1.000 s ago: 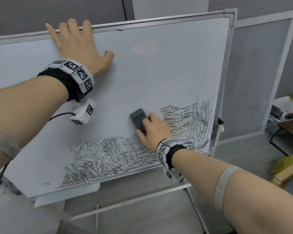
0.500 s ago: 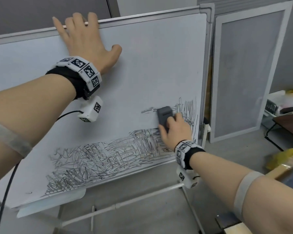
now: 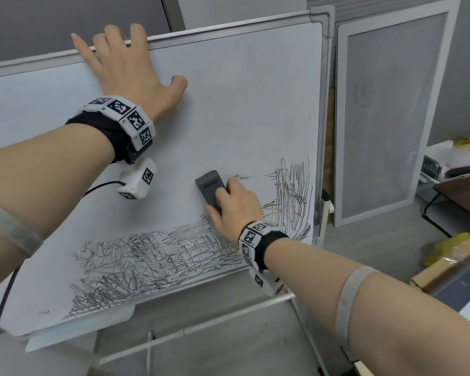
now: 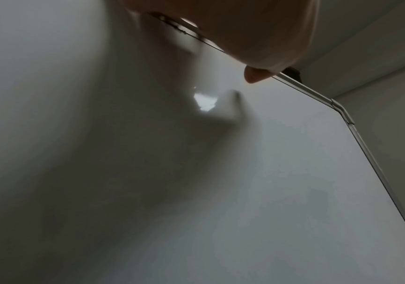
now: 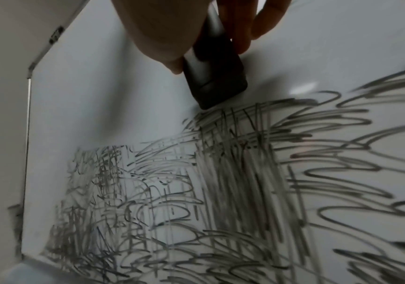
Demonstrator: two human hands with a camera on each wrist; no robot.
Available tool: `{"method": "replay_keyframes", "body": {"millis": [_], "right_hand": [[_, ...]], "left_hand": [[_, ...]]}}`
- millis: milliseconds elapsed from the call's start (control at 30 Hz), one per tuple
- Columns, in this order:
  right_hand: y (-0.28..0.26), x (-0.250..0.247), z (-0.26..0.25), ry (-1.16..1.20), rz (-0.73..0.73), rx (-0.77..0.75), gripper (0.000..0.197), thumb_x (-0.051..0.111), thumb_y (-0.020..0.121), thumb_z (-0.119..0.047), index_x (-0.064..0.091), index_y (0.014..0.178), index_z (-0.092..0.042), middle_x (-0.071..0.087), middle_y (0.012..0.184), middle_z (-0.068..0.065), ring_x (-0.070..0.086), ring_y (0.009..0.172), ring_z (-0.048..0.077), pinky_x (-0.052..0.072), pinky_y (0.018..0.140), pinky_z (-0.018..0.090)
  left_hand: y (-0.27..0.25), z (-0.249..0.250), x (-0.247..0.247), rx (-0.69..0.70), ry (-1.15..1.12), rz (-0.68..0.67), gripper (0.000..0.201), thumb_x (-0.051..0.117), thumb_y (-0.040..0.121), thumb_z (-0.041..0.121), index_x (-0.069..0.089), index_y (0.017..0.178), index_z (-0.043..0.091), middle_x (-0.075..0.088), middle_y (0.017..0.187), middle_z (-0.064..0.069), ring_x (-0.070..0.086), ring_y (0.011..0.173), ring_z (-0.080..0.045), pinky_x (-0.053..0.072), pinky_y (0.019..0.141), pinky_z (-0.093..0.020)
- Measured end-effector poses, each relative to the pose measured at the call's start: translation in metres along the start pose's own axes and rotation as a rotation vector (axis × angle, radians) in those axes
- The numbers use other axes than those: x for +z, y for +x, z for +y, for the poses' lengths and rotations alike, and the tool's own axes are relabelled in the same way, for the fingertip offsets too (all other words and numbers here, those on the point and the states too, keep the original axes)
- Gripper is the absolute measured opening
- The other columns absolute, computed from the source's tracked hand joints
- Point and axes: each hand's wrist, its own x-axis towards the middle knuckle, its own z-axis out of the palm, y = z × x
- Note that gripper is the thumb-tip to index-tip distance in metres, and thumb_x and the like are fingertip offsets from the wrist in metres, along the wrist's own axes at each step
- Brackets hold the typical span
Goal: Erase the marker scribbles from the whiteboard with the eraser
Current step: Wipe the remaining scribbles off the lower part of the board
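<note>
A whiteboard (image 3: 242, 90) on a wheeled stand tilts in front of me. Black marker scribbles (image 3: 152, 264) fill its lower band and a patch at the right edge (image 3: 293, 191). My right hand (image 3: 236, 202) grips a dark grey eraser (image 3: 210, 187) and presses it flat on the board, just above the lower scribbles. In the right wrist view the eraser (image 5: 213, 76) sits between thumb and fingers, its lower end at the scribbles (image 5: 221, 182). My left hand (image 3: 125, 69) lies flat and open on the board's top left, fingertips over the top frame (image 3: 228, 29).
A grey framed panel (image 3: 385, 112) leans behind the board at the right. A dark table (image 3: 464, 196) and cardboard boxes (image 3: 445, 264) stand at the far right. The stand's white bars (image 3: 196, 329) and a marker tray (image 3: 79, 332) run beneath the board.
The eraser swept right into the right-hand scribbles, then came back left. The scribbles in its path are gone, leaving a thin streak. My left hand stayed on the top edge.
</note>
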Motion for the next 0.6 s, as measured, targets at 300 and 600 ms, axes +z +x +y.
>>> {"method": "replay_keyframes", "body": {"millis": [300, 600], "right_hand": [[-0.014, -0.043, 0.129, -0.120, 0.040, 0.400, 0.033, 0.054, 0.090, -0.049, 0.048, 0.084, -0.017, 0.044, 0.095, 0.004, 0.053, 0.072, 0.028, 0.054, 0.061, 0.041], [-0.017, -0.043, 0.117, -0.107, 0.018, 0.369, 0.029, 0.058, 0.091, -0.041, 0.051, 0.086, -0.014, 0.046, 0.098, 0.007, 0.050, 0.079, 0.027, 0.049, 0.063, 0.036]], "left_hand": [[0.003, -0.003, 0.000, 0.013, -0.050, 0.008, 0.067, 0.048, 0.071, 0.057, 0.047, 0.116, 0.007, 0.049, 0.119, -0.019, 0.046, 0.115, -0.040, 0.004, 0.118, -0.067], [0.000, -0.005, -0.001, 0.023, -0.049, 0.009, 0.065, 0.049, 0.071, 0.056, 0.046, 0.114, 0.008, 0.049, 0.119, -0.020, 0.045, 0.116, -0.040, 0.003, 0.117, -0.068]]}}
